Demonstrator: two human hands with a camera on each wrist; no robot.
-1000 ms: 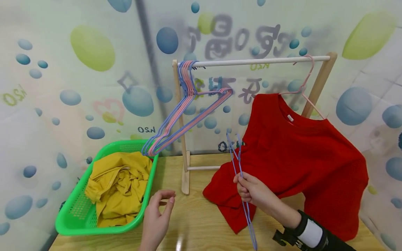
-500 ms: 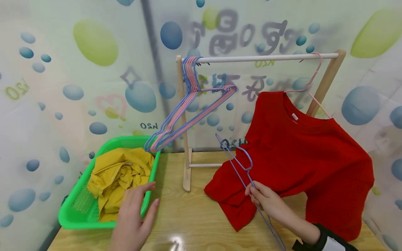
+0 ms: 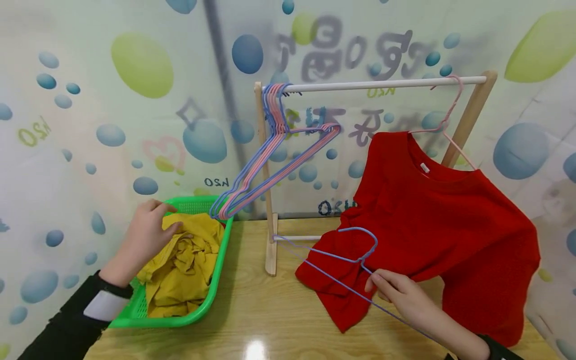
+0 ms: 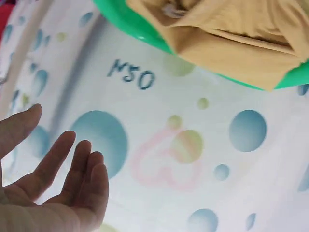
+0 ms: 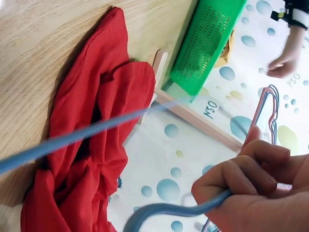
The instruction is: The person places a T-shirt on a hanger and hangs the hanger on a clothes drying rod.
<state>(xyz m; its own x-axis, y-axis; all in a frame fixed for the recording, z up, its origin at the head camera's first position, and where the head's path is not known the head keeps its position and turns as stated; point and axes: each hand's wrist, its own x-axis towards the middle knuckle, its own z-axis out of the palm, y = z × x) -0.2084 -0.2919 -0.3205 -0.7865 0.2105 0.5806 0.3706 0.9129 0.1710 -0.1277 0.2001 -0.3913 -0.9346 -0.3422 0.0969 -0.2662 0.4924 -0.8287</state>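
Observation:
My right hand (image 3: 398, 295) pinches a blue clothes hanger (image 3: 335, 256) near its neck, in front of the rack; its hook points up and left. In the right wrist view the fingers (image 5: 231, 176) curl round the hanger's wire. My left hand (image 3: 146, 235), its fingers loosely bent and holding nothing, is over the left side of the green basket (image 3: 220, 270). A crumpled yellow garment (image 3: 180, 280) lies in that basket. In the left wrist view the left hand (image 4: 63, 183) touches nothing.
A red shirt (image 3: 450, 215) hangs on a pink hanger (image 3: 454, 105) at the right of the rack's white rail (image 3: 382, 84). Several blue and pink hangers (image 3: 274, 120) hang at its left end. The wooden table (image 3: 252, 310) lies below.
My left hand has moved left and up, from the table beside the basket to over it. My right hand has turned the blue hanger from upright to nearly lying flat and shifted right.

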